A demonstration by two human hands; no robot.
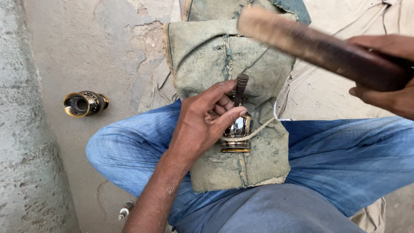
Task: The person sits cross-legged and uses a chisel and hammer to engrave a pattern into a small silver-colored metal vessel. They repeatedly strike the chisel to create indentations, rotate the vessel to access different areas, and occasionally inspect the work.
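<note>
The left hand [202, 123] pinches a dark metal punch [240, 88] upright on a small shiny brass vessel [237, 133], which rests on a worn green cloth pad [228, 56] across the lap; the right hand [384, 73] grips a blurred wooden mallet [310, 45] raised above; 1 similar brass vessel [84, 103] lies on the concrete floor [86, 43].

Shiny brass vessel [237, 131], punch [240, 88] upright on it

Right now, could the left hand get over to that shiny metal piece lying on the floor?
Probably not at once: the left hand is busy pinning a punch against the metal cup on the lap. The floor piece lies apart to the left, with bare concrete between.
</note>
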